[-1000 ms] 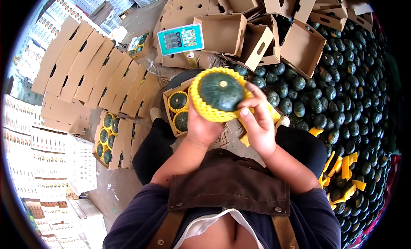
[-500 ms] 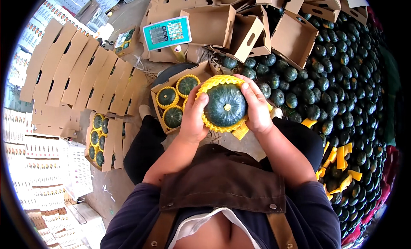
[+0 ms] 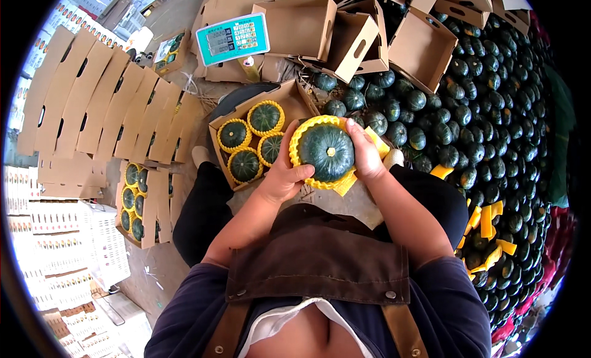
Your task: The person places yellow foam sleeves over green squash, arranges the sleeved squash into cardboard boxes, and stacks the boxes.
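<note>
A dark green squash (image 3: 326, 154) sits between my two hands, with a yellow foam net (image 3: 299, 146) around its rim. My left hand (image 3: 284, 170) grips its left side, thumb over the near edge. On the other side my right hand (image 3: 367, 154) is wrapped around the net and the squash. Just beyond and to the left stands an open cardboard box (image 3: 301, 103) with several netted squashes (image 3: 265, 117) in its left part. Flat yellow foam nets (image 3: 377, 143) lie beside and under my right hand.
A scale display (image 3: 233, 39) stands behind the box. Empty cartons (image 3: 354, 47) are heaped at the back. A large pile of squashes (image 3: 474, 130) fills the right side, with loose yellow nets (image 3: 486, 219) on it. At left stand a row of cartons (image 3: 104, 103) and a filled box (image 3: 161, 204).
The net on the far side of the squash has been worked lower, baring more of its top. My left thumb has slid down toward the near edge. The view has shifted slightly.
</note>
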The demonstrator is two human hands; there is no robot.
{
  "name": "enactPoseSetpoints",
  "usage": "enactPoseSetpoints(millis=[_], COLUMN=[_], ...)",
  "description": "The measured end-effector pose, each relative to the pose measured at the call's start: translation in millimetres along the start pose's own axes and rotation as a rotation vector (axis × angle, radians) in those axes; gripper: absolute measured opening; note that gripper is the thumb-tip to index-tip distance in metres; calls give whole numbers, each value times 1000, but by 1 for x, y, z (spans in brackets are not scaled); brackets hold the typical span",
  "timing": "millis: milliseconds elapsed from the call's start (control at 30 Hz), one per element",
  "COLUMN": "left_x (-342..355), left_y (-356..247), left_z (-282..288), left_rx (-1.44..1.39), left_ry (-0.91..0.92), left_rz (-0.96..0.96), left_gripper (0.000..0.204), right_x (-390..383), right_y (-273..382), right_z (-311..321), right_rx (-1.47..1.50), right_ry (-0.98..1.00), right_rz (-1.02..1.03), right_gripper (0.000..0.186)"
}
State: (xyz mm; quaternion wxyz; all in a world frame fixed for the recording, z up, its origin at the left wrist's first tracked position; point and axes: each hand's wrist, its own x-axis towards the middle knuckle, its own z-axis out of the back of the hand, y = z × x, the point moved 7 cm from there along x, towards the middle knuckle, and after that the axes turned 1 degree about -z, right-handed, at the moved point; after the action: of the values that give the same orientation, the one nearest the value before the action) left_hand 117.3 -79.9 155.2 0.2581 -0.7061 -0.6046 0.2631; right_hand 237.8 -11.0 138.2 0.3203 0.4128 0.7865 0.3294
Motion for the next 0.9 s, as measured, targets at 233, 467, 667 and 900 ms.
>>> enactPoseSetpoints(millis=[233, 467, 667, 900], left_x=[8, 23, 88, 137], left_y=[13, 34, -11, -16], left_z=[41, 82, 183, 207], left_rx=[12, 33, 863, 2168], left_ry=[-106, -209, -231, -365], left_rz=[19, 188, 119, -76], left_gripper=[95, 74, 49, 69], right_x=[11, 35, 125, 202], right_y=[13, -38, -37, -70], right_z=[10, -25, -23, -47], right_rx=[-1092, -1395, -1266, -1563], right_ry=[-73, 236, 252, 212], right_rz=[425, 70, 180, 649], right_gripper=[41, 102, 85, 83])
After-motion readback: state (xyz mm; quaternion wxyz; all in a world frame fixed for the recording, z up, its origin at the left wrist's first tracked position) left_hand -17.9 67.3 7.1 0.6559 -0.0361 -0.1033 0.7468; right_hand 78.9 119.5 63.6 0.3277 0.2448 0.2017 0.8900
